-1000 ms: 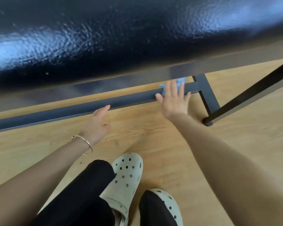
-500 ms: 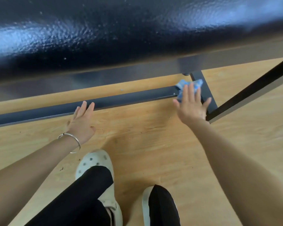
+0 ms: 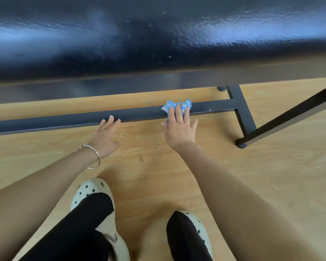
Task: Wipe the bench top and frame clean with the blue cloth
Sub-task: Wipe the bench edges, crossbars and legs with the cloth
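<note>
I have my right hand point(image 3: 180, 131) flat, fingers straight and slightly spread, pressing the blue cloth point(image 3: 175, 106) onto the lower frame rail point(image 3: 64, 122). The cloth lies bunched on the rail's top face and over its near edge, toward the rail's right end, near the joint with the cross foot point(image 3: 241, 112). My left hand point(image 3: 106, 135) is also flat, fingers close together, fingertips resting on the rail's near edge, holding nothing. The black padded bench top point(image 3: 158, 44) overhangs the rail. A bangle point(image 3: 98, 157) circles the left wrist.
</note>
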